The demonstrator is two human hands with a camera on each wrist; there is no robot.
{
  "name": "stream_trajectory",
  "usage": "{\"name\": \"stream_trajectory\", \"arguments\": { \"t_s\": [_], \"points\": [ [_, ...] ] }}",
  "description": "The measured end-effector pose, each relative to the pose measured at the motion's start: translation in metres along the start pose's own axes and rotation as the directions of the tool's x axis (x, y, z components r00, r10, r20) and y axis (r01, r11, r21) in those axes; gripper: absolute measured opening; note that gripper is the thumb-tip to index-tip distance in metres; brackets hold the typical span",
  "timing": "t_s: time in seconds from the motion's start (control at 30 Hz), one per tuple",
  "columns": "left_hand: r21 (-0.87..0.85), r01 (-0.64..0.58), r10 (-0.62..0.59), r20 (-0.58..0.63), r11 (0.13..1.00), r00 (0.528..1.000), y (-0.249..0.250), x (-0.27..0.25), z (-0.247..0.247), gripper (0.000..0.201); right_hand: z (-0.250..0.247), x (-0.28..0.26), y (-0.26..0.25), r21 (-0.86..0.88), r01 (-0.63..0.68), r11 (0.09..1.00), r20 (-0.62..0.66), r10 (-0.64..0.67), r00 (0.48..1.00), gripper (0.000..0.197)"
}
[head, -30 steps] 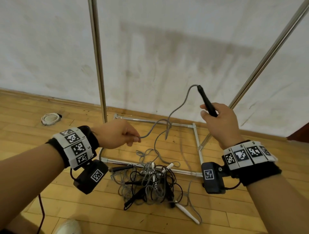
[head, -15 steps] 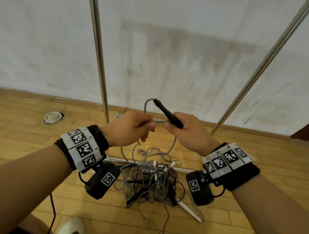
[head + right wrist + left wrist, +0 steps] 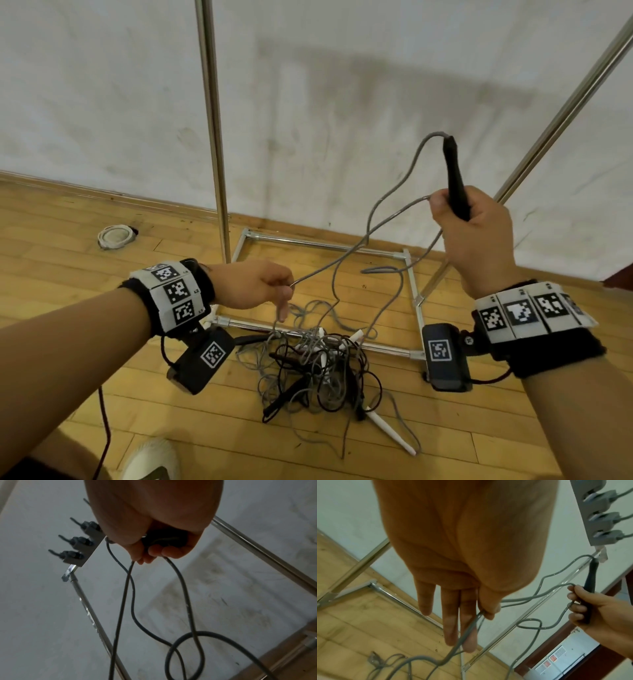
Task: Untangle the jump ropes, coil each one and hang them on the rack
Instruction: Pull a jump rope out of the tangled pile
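Two hands on grey rope (image 3: 373, 219): right hand (image 3: 476, 236) grips black handle (image 3: 455, 185) upright, left hand (image 3: 253, 284) pinches rope at 8 o'clock.

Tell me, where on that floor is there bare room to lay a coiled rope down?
Bare boards lie left of the rope tangle, between it and the white ring by the wall. Another free patch sits inside the rack base, toward the back rail. It is crowded at the front rail, where the tangle spills across it.

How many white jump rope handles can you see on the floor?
3 clearly: one long white handle at the pile's front right, two poking up at its back. The tangle may hide more.
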State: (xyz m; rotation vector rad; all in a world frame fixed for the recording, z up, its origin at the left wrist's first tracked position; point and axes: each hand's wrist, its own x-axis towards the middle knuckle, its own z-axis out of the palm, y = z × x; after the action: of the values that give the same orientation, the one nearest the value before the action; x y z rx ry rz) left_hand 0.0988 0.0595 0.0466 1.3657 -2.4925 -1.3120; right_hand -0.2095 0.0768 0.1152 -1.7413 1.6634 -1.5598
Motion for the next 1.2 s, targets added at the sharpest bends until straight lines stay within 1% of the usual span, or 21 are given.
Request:
{"name": "stream_trajectory", "arguments": {
  "t_s": [0.03,0.1,0.17,0.23,0.3,0.4,0.5,0.53,0.6,0.63,0.67,0.7,0.77,0.83,0.93,1.03,1.1,1.13,1.2],
  "points": [
    [-0.004,-0.001,0.001,-0.013,1.000,1.000,0.000,0.000,0.001,0.017,-0.002,0.001,0.002,-0.011,-0.021,1.000,-0.007,0.021,1.000,0.015],
    [0.030,0.011,-0.008,-0.106,0.999,0.994,0.003,0.000,-0.001,0.022,-0.004,0.002,0.006,-0.028,-0.062,0.998,0.015,0.062,0.998,0.018],
    [0.073,0.015,0.002,-0.225,0.997,0.974,0.009,0.000,-0.005,0.027,-0.002,-0.001,0.008,-0.034,-0.097,0.995,0.084,0.099,0.992,0.022],
    [0.069,-0.026,0.046,-0.306,0.997,0.951,0.019,-0.001,-0.006,0.029,0.005,-0.008,0.005,-0.010,-0.127,0.992,0.181,0.127,0.975,0.019],
    [0.071,-0.098,0.117,-0.354,0.993,0.928,0.032,-0.001,-0.005,0.030,0.015,-0.017,-0.001,-0.015,-0.131,0.991,0.287,0.129,0.949,0.013],
    [0.080,-0.188,0.204,-0.411,0.979,0.888,0.051,0.000,-0.003,0.028,0.033,-0.033,-0.012,-0.041,-0.138,0.990,0.439,0.141,0.887,0.010],
    [0.044,-0.226,0.218,-0.494,0.973,0.842,0.066,0.000,-0.004,0.026,0.047,-0.044,-0.022,-0.013,-0.122,0.992,0.565,0.108,0.818,0.011],
    [0.035,-0.236,0.219,-0.521,0.971,0.825,0.069,-0.001,-0.005,0.027,0.051,-0.046,-0.025,-0.013,-0.106,0.994,0.580,0.094,0.809,0.010],
    [0.015,-0.253,0.219,-0.552,0.967,0.804,0.069,-0.002,-0.008,0.028,0.053,-0.046,-0.028,-0.034,-0.086,0.996,0.567,0.090,0.819,0.011],
    [0.000,-0.256,0.214,-0.545,0.967,0.811,0.067,-0.003,-0.009,0.028,0.054,-0.044,-0.029,-0.043,-0.087,0.995,0.549,0.096,0.830,0.013],
    [0.001,-0.245,0.211,-0.514,0.969,0.832,0.063,-0.004,-0.009,0.027,0.053,-0.042,-0.030,-0.045,-0.092,0.995,0.524,0.102,0.846,0.016],
    [0.019,-0.223,0.207,-0.457,0.975,0.865,0.059,-0.005,-0.008,0.027,0.052,-0.040,-0.031,-0.037,-0.101,0.994,0.493,0.106,0.864,0.018],
    [0.053,-0.173,0.181,-0.302,0.983,0.936,0.048,-0.006,-0.004,0.023,0.048,-0.036,-0.033,-0.014,-0.105,0.994,0.434,0.101,0.895,0.018],
    [0.029,-0.139,0.142,-0.172,0.990,0.975,0.038,-0.005,0.001,0.019,0.045,-0.035,-0.036,-0.007,-0.075,0.997,0.398,0.071,0.915,0.018],
    [0.010,-0.099,0.100,-0.044,0.995,0.994,0.027,-0.003,0.007,0.018,0.041,-0.034,-0.040,0.031,-0.061,0.998,0.325,0.048,0.944,0.017],
    [0.133,-0.050,0.043,0.053,0.990,0.998,0.017,-0.002,0.016,0.018,0.034,-0.027,-0.040,0.118,-0.067,0.991,0.203,0.042,0.978,0.014],
    [0.194,-0.026,0.005,0.108,0.981,0.994,0.011,0.001,0.023,0.020,0.025,-0.019,-0.036,0.195,-0.087,0.977,0.128,0.063,0.990,0.012],
    [0.211,-0.014,-0.009,0.110,0.977,0.994,0.009,0.002,0.026,0.020,0.020,-0.015,-0.033,0.212,-0.101,0.972,0.109,0.079,0.991,0.012],
    [0.207,0.003,-0.013,0.051,0.978,0.999,0.008,0.005,0.027,0.020,0.013,-0.010,-0.023,0.164,-0.130,0.978,0.099,0.115,0.988,0.013]
  ]
}}
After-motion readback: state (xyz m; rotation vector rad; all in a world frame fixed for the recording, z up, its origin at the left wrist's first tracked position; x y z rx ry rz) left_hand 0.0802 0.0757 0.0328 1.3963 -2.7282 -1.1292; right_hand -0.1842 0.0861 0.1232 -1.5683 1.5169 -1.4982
